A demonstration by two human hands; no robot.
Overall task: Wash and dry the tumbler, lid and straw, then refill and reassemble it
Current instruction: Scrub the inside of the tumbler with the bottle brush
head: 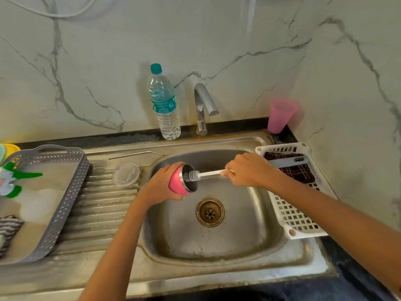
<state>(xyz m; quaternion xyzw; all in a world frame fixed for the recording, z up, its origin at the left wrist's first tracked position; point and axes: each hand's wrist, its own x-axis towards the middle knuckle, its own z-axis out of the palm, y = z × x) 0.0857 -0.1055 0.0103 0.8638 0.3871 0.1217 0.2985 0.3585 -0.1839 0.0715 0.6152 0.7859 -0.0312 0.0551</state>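
We see a clear water bottle (164,103) with a teal cap standing upright against the marble wall, just left of the chrome tap (202,107). A pink plastic cup (280,115) stands upside down in the back right corner. We note a white slotted tray (293,216) right of the steel sink (217,242), with a dark checked cloth (297,170) in its far end. On the left, a grey perforated basket (65,192) rests on the ribbed drainboard (102,205). The drain (210,212) looks brownish.
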